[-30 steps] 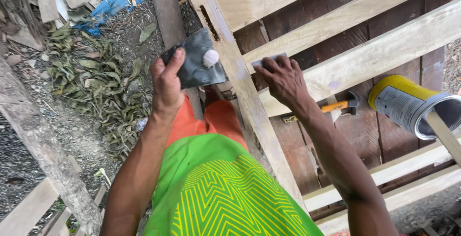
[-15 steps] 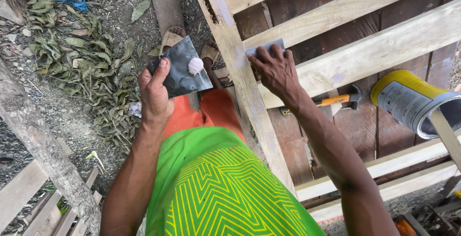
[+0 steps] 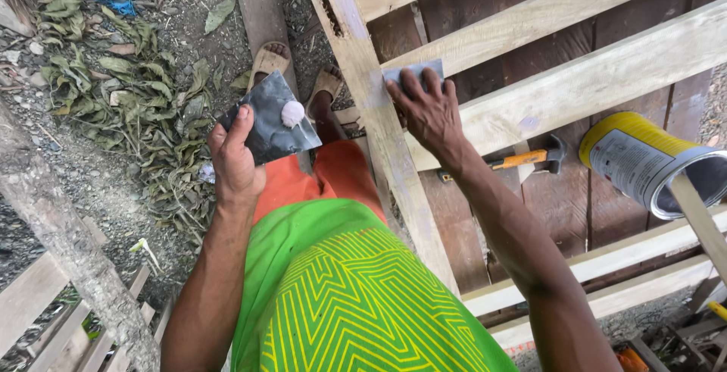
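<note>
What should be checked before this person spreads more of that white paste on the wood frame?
1. Paste supply: a white blob sits on the dark sheet in the left hand: ok.
2. Applicator: right hand presses a small grey pad flat on the pale wooden frame: ok.
3. Paste on the pad: hidden under fingers: cannot tell.
4. Open can lies tilted on a slat: not ok.
5. Hammer lies apart from both hands: ok.
</note>
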